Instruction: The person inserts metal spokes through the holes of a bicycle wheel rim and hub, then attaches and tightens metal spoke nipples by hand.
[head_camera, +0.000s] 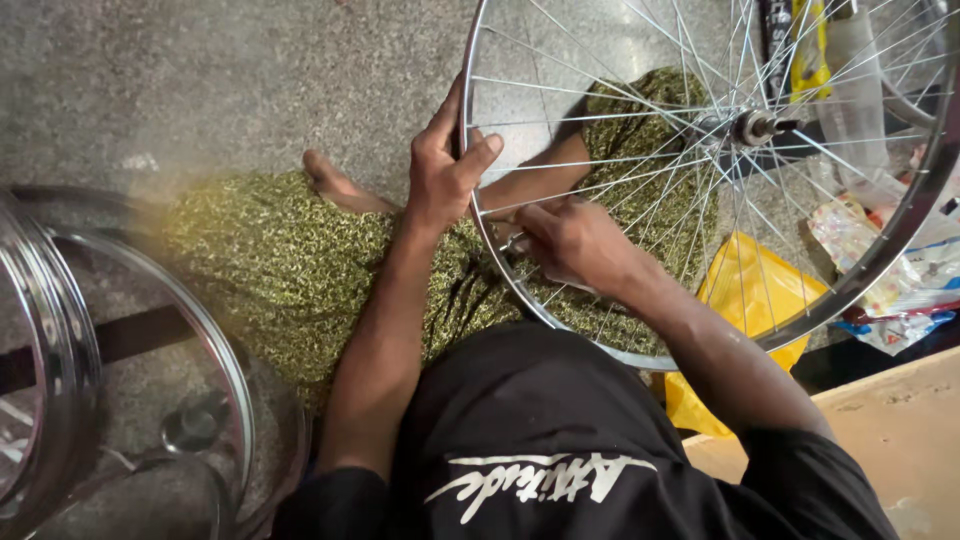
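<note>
A silver bicycle wheel (880, 250) with thin spokes and a central hub (752, 127) rests on my lap as I sit on the floor. My left hand (445, 165) grips the rim on its left side, thumb hooked over the edge. Reaching in among the spokes, my right hand (572, 240) is closed around a small metal tool at the rim's lower left, near a spoke end. My legs, in green patterned cloth (280, 265), lie under the wheel.
Several bare chrome rims (60, 350) are stacked at the left. A yellow plastic bag (755, 295) lies under the wheel, with crumpled packets (900, 290) at the right. A wooden board (890, 430) sits at bottom right. The floor is speckled grey stone.
</note>
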